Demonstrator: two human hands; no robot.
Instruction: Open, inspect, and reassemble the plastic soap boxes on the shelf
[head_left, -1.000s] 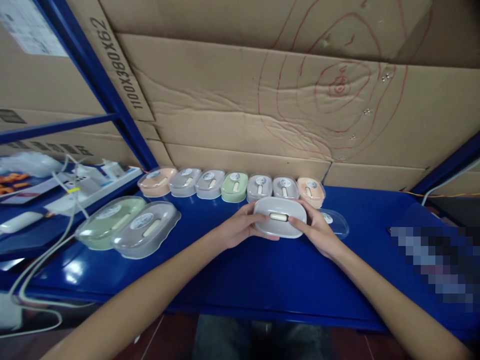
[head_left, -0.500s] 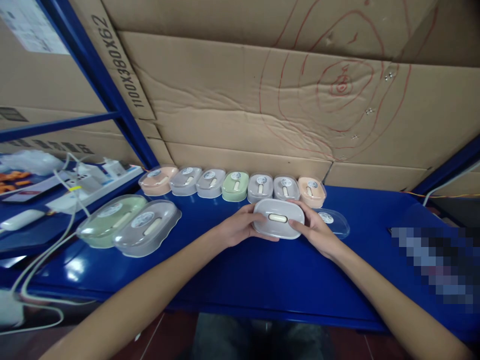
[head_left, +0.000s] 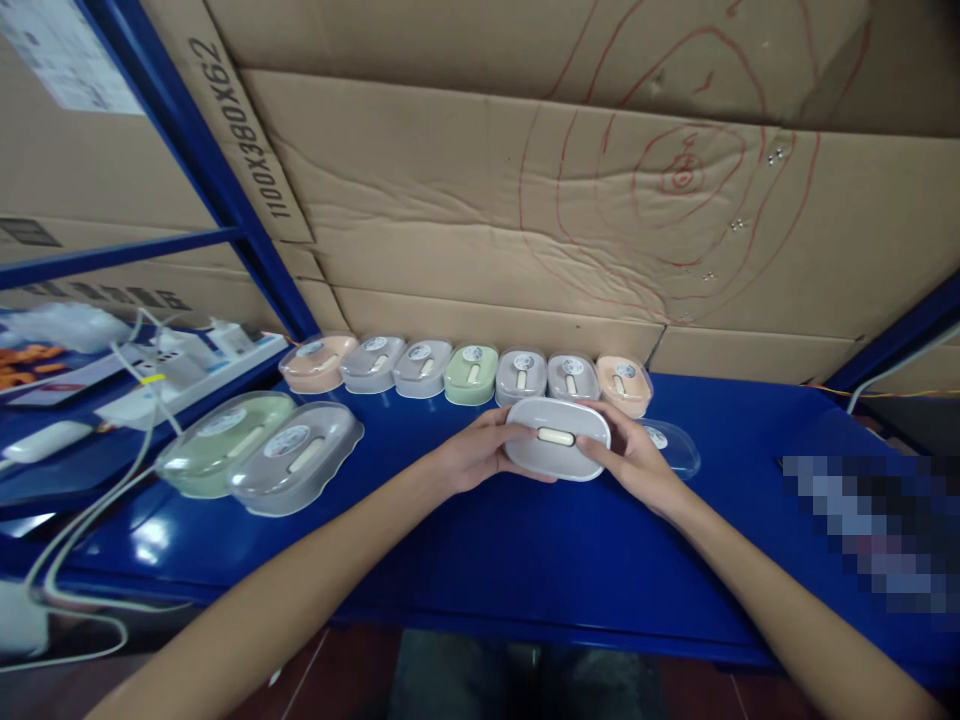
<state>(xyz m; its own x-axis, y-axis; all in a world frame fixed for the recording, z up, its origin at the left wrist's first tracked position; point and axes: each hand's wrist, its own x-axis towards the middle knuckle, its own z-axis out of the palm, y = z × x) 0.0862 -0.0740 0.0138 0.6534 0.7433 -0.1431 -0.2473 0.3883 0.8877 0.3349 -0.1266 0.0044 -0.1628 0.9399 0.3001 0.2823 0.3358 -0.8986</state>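
A grey oval soap box [head_left: 556, 440] with a cream oblong piece in its middle is held over the blue shelf [head_left: 525, 540]. My left hand [head_left: 474, 452] grips its left end and my right hand [head_left: 634, 458] grips its right end. Just behind my right hand lies a clear lid [head_left: 671, 445] with a round sticker. Along the back stands a row of several lidded soap boxes [head_left: 469, 374] in peach, grey and green.
Two larger-looking boxes, green [head_left: 217, 440] and grey [head_left: 296, 457], sit near the left front. A white power strip [head_left: 180, 370] with cables [head_left: 82, 520] lies on the left shelf. Cardboard sheets [head_left: 525, 200] wall off the back. A blurred patch covers the right.
Both hands keep their grip on the grey box; it has barely shifted, only a slight wobble in place.
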